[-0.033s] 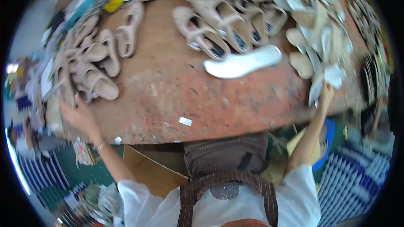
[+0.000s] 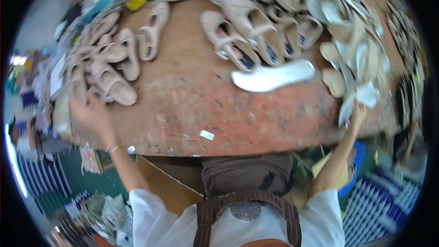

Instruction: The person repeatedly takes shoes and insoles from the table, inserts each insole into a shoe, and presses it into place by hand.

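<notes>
On the left of the table, my left hand is blurred by motion, its thumb and fingers apart, at the near edge of a cluster of beige strap shoes. Whether it touches a shoe I cannot tell. At the right, my right hand has its fingers closed on a thin white insole at the near end of a pile of white and beige insoles. A single white insole lies flat in the middle, just in front of more beige shoes.
A small white label lies close to the near edge of the worn reddish-brown table. More shoes stand at the far right. Below the table is an open cardboard box. Other people appear at both sides.
The view has shifted slightly, so the things on the table appear further right. My left hand is a little more blurred beside the shoes; my right hand stays at the insole pile.
</notes>
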Demonstrator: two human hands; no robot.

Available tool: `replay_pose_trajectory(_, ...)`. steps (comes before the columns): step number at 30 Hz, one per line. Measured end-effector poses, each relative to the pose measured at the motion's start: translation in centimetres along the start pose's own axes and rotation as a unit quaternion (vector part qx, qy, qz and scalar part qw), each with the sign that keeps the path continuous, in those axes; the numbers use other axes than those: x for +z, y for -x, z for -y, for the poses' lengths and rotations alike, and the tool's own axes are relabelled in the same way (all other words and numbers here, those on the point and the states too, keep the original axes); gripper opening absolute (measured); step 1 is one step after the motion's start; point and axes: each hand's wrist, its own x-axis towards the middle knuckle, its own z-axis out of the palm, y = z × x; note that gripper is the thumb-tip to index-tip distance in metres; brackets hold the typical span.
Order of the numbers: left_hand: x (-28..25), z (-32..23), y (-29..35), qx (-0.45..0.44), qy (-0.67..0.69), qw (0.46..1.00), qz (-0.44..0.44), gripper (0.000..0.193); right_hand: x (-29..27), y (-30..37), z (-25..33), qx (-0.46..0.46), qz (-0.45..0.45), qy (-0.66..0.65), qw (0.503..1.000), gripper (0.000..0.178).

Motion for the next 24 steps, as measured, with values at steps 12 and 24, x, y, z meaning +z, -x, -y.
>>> replay_pose_trajectory(12,21.9,-8.5,1.2,-0.232,0.1,0.926,0.28,0.033,-5.7,8.9,12.9,0.078,0.113,-0.422,0.896,0.055)
replay_pose_trajectory(24,-2.9,-10.8,15.1,0.189,0.501,0.795,0.286,0.023,6.8,20.4,22.0,-0.026,0.32,-0.291,0.901,0.052)
